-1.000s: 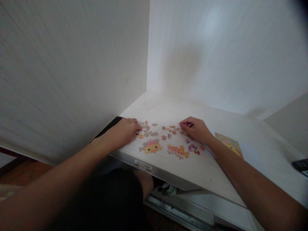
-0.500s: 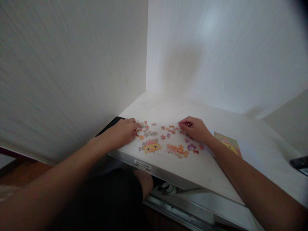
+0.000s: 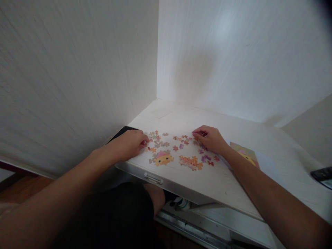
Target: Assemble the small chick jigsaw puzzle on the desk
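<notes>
Under both hands, on table (image 3: 233, 180) | left hand (image 3: 129, 145) fingers curled on pieces (image 3: 158, 138) | right hand (image 3: 210, 138) fingers pinching one | risk: sleeve-sweep scatters joined clusters (image 3: 163, 158) near edge

Your right hand (image 3: 210, 139) covers pieces beneath fingers; dark device (image 3: 323, 174) right of picture card (image 3: 245, 154) cut by edge, possibly phone.
</notes>
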`<state>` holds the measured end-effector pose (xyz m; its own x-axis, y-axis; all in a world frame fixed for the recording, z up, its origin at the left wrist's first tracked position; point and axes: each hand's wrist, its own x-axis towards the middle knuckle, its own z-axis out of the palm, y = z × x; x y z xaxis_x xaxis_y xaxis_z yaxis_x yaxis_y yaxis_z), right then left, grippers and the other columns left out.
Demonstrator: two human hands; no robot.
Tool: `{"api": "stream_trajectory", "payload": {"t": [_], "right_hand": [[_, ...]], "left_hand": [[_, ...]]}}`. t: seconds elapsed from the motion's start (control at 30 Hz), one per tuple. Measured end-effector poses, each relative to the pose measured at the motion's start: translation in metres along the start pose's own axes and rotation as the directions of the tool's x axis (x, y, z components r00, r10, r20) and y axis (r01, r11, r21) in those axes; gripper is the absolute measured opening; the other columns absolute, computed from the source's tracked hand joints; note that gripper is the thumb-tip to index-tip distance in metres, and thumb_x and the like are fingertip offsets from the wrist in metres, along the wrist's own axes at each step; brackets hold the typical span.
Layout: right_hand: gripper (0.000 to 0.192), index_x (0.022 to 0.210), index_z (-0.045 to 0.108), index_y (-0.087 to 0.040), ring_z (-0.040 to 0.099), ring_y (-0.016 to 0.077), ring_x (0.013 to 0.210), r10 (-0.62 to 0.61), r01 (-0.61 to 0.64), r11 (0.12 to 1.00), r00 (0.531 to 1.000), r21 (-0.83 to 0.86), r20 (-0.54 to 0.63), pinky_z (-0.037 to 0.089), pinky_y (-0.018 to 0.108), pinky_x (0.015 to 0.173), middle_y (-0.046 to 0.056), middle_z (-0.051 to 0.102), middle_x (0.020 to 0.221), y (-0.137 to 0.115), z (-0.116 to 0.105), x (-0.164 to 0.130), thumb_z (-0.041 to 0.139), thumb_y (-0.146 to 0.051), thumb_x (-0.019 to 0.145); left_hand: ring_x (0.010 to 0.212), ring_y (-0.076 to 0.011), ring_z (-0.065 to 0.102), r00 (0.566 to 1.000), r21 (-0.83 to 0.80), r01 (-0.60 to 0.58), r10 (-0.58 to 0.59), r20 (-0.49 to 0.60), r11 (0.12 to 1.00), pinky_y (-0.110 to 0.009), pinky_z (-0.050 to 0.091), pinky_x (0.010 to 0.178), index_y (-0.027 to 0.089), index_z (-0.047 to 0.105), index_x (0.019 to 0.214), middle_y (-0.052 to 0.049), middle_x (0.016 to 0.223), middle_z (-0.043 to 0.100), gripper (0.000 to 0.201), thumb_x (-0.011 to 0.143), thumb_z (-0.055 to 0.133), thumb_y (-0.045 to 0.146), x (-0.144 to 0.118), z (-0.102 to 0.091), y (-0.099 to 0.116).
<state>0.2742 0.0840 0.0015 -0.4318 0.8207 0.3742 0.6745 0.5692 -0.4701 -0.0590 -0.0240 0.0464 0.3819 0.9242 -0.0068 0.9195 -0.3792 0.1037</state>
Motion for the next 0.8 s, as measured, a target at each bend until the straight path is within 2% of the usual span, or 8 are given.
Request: {"api": "stream_trajectory", "payload": {"t": [0.23, 0.43, 0.67, 0.8], "right_hand": [[0.019, 0.09, 0.075, -0.02, 0.065, 0.0181, 0.076, 0.037, -0.04, 0.998, 0.997, -0.046, -0.064, 0.051, 0.033, 0.073, 0.007, 0.074, 0.088, 0.012, -0.005, 0.003, 0.06, -0.031, 0.086], [0.021, 0.091, 0.075, -0.019, 0.064, 0.017, 0.073, 0.085, -0.089, 0.996, 0.99, -0.027, -0.115, 0.051, 0.032, 0.071, 0.007, 0.074, 0.085, 0.016, -0.008, 0.004, 0.058, -0.031, 0.087], [0.022, 0.099, 0.074, -0.019, 0.064, 0.0166, 0.072, 0.06, -0.06, 0.997, 0.998, -0.038, -0.01, 0.051, 0.031, 0.071, 0.007, 0.074, 0.088, 0.017, -0.006, 0.003, 0.057, -0.026, 0.086], [0.025, 0.104, 0.073, -0.019, 0.065, 0.0161, 0.074, 0.028, -0.029, 1.0, 0.996, 0.007, 0.083, 0.052, 0.029, 0.07, 0.007, 0.075, 0.093, 0.02, -0.008, 0.004, 0.058, -0.021, 0.085]], "left_hand": [[0.097, -0.024, 0.066, 1.0, 0.059, -0.002, 0.002, 0.005, 0.998, -0.034, 0.047, 0.087, 0.02, 0.072, 0.109, -0.01, 0.104, 0.072, 0.034, 0.093, 0.043, 0.026, -0.001, -0.002, 0.002], [0.09, -0.0215, 0.065, 0.997, 0.044, -0.041, 0.044, -0.068, 0.998, -0.033, 0.046, 0.084, 0.019, 0.07, 0.11, -0.008, 0.102, 0.072, 0.031, 0.093, 0.046, 0.031, -0.004, -0.005, 0.01], [0.074, -0.0185, 0.061, 0.98, -0.023, -0.075, 0.07, -0.187, 0.997, -0.031, 0.044, 0.069, 0.02, 0.07, 0.094, -0.004, 0.083, 0.069, 0.024, 0.094, 0.049, 0.033, -0.004, -0.013, 0.026], [0.069, -0.017, 0.059, 0.941, -0.066, -0.177, 0.149, -0.304, 0.982, -0.031, 0.045, 0.068, 0.019, 0.067, 0.082, -0.004, 0.077, 0.065, 0.036, 0.099, 0.043, 0.04, -0.019, -0.019, 0.046]]}}
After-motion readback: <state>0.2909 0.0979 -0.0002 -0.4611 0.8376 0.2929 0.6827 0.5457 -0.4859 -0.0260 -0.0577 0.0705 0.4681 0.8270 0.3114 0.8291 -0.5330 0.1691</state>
